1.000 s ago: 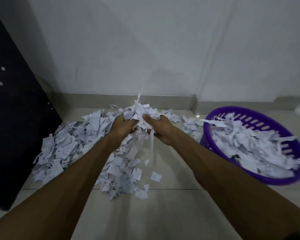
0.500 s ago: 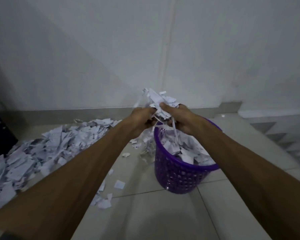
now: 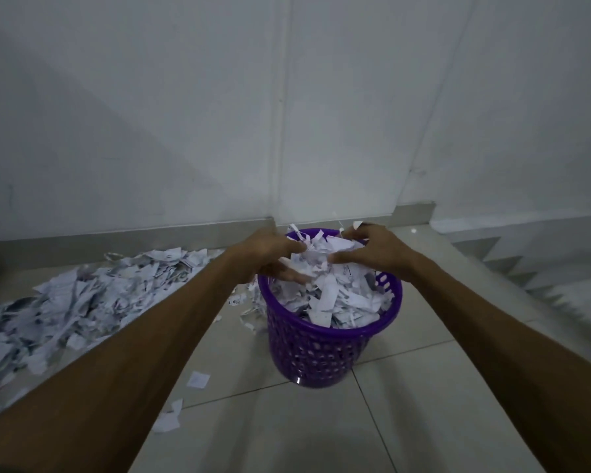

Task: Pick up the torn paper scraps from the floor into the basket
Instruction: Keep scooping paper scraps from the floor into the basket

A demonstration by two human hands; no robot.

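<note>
Grey wall [image 3: 185,114] behind, with a skirting strip along its foot. Pale tiled floor [image 3: 407,404] below. Along the floor's left edge, a broad heap [image 3: 65,302] of torn white scraps, running back to the skirting. Near the floor's back edge, just right of the heap, an upright purple basket [image 3: 321,356] with perforated wall, piled above its rim with scraps [image 3: 331,295]. Over the basket's far half, both hands, arms reaching in from the bottom corners. Left hand [image 3: 270,254] at the left rim, fingers spread and loosely bent, touching the paper mound. Right hand [image 3: 372,254] at the right rim, fingers splayed apart, thumb pointing inward, resting on the mound; nothing clamped in either. A few loose bits [image 3: 198,379] on the tiles left of the basket's foot, apart from the heap.
</note>
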